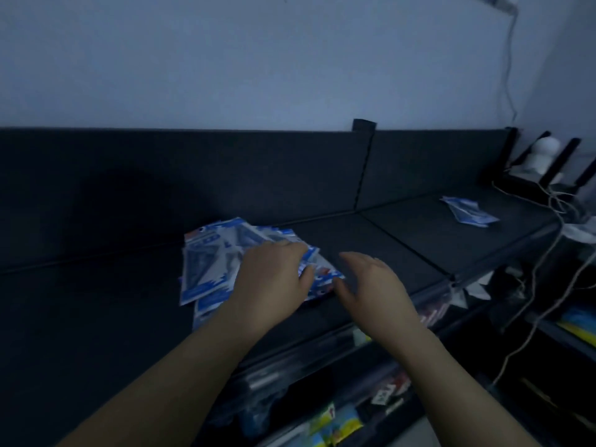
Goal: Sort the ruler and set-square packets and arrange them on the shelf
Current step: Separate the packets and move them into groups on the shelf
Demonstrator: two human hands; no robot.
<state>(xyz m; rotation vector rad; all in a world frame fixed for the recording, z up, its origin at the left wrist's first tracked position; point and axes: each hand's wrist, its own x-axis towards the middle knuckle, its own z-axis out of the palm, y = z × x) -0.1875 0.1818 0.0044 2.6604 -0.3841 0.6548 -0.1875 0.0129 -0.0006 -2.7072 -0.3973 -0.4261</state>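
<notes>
A loose pile of blue-and-white ruler and set-square packets (213,262) lies on the dark top shelf (96,317), left of centre. My left hand (274,275) lies flat on the pile's right part with straight fingers. Just right of the pile, my right hand (371,282) hovers over the shelf, fingers straight and thumb spread, holding nothing. Its thumb is close to the pile's right corner. A second, smaller heap of the same packets (467,212) lies far right on the shelf.
A dark back panel (193,175) stands behind the shelf, with a divider post (364,162). A router with antennas and a white camera (541,162) sit at the right end, with cables hanging down. Lower shelves (338,414) hold coloured stationery.
</notes>
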